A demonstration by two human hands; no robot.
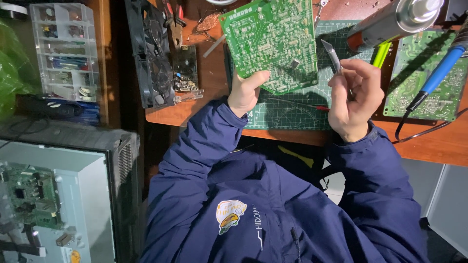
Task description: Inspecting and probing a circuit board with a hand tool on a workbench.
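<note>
at the far left a clear parts organiser point(63, 51) stands on a dark surface above an opened grey appliance chassis point(53, 204), with a black fan point(151, 53) and a small dark module point(185, 68) on the wooden desk point(438, 141). the left hand point(246, 92) has its fingers closed on the lower edge of the green circuit board point(273, 41), thumb on top, tilting it up over the green cutting mat point(292, 114). held by one edge only, the board could pivot or slip and knock its parts on the desk. the right hand point(356, 97) has its fingers pinched shut on metal tweezers point(333, 56), tips just beside the board; a jerk could scratch traces. further right lie a second green board point(424, 83), a blue soldering iron point(438, 73), whose tip could burn the sleeve if hot, and an orange and silver cylinder point(395, 19). the room is dim, lit mainly over the desk
</note>
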